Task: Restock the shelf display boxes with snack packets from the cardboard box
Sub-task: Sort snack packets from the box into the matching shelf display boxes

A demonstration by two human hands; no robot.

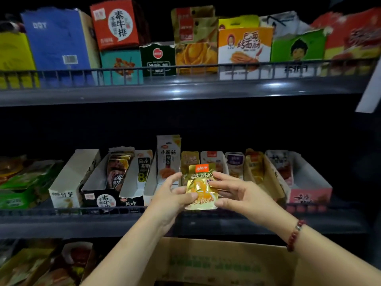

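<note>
A gold snack packet (201, 187) with a red top label is held upright in front of the middle shelf. My left hand (173, 193) pinches its left edge, thumb across the front. My right hand (237, 193) grips its right edge, with a red bead bracelet on the wrist. Behind the packet stands a row of display boxes (212, 159) with packets upright in them. The cardboard box (216, 263) sits below my arms at the bottom of the view, its inside hidden.
An open white display box (72, 180) and a black one (103, 188) stand at left on the middle shelf, a pink-fronted box (309, 195) at right. The upper shelf carries tall cartons behind a wire rail (185, 68). More packets lie on the bottom shelf at left.
</note>
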